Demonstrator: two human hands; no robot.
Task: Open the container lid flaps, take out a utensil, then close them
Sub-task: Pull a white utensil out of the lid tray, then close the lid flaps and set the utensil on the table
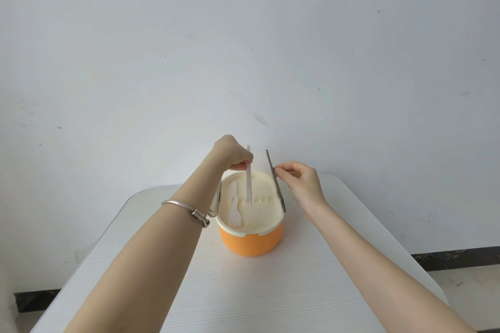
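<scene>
An orange container [250,240] with a cream lid [263,197] stands mid-table. Its right lid flap [274,178] stands nearly upright, pinched at its upper edge by my right hand [300,180]. The left flap [215,201] hangs open down the container's left side. My left hand [234,153] grips a long white utensil [248,178], tilted almost upright with its lower end still in the lid's tray. A white fork [234,205] lies flat in the tray's left slot.
The white table [243,286] has rounded far corners and drops off at left and right. A plain white wall rises just behind it. A silver bangle [186,209] rings my left wrist.
</scene>
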